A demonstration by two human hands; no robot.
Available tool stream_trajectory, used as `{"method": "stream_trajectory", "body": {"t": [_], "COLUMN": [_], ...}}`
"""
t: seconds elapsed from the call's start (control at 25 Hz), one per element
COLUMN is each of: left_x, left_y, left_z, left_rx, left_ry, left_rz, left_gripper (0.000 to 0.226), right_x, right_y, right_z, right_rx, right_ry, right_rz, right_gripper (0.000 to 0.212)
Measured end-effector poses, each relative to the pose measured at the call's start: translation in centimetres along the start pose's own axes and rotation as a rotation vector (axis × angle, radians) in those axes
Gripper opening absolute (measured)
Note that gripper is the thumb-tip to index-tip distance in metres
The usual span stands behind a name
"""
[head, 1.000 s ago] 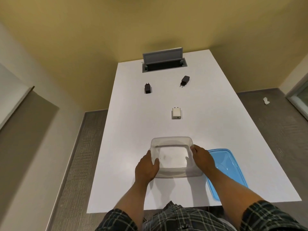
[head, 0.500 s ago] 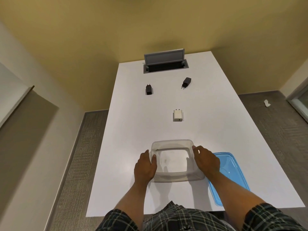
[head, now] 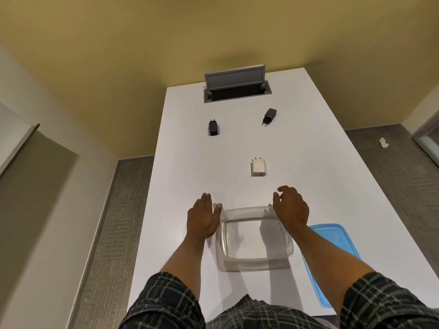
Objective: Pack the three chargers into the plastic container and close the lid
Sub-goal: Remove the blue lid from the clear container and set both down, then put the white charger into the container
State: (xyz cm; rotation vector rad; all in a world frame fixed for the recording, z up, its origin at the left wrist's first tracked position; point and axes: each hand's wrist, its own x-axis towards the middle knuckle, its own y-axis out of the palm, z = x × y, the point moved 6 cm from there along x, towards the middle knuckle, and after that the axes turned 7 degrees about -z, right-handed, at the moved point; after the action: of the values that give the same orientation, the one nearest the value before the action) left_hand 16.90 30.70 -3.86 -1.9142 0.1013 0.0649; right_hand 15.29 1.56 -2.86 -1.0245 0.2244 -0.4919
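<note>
- Hands first: my left hand [head: 202, 219] lies flat and open, fingers together and stretched forward, thumb out toward the container; it holds nothing and sits just beside the container's left far corner. I cannot tell whether the palm presses the worktop or hovers just over it.
- My right hand [head: 290, 208] is open too, fingers loosely curled and spread, empty, above the container's right far corner and reaching toward the chargers.
- Both forearms are bare, with plaid sleeves [head: 164, 302] pushed up near the bottom of the view.
- White charger [head: 258, 167]: a small square block lying flat on the white worktop [head: 332, 176], prongs pointing away from me, just beyond my right hand.
- Left black charger [head: 213, 128]: farther off, prongs pointing away.
- Right black charger [head: 269, 116]: also far, lying at an angle, prongs pointing toward me.
- Clear plastic container [head: 254, 238]: open, nothing inside, standing close to me between my arms.
- Blue lid [head: 332, 243]: flat on the worktop just right of the container, partly under my right forearm.
- Grey cable hatch [head: 235, 84]: flap raised at the far end of the worktop.
</note>
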Motion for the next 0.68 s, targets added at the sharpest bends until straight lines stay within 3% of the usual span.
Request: {"method": "stream_trajectory", "body": {"t": [0.2, 0.36, 0.52, 0.68], "left_x": [4.3, 7.7, 11.0, 12.9], "left_y": [0.1, 0.9, 2.7, 4.6], "left_z": [-0.2, -0.3, -0.6, -0.9], "left_rx": [0.147, 0.178, 0.169, 0.154], "left_ry": [0.108, 0.19, 0.183, 0.197], "left_rz": [-0.004, -0.001, 0.076, 0.1], "left_gripper": [0.077, 0.099, 0.075, 0.072], "right_x": [2.9, 5.9, 8.7, 10.5], "right_y": [1.9, 3.4, 5.0, 7.4], "right_z": [2.5, 3.8, 4.7, 5.1], "right_rx": [-0.03, -0.111, -0.114, -0.151], "right_ry": [0.002, 0.034, 0.039, 0.016], "right_rz": [0.07, 0.16, 0.202, 0.272], "right_gripper": [0.036, 0.047, 0.045, 0.049]}}
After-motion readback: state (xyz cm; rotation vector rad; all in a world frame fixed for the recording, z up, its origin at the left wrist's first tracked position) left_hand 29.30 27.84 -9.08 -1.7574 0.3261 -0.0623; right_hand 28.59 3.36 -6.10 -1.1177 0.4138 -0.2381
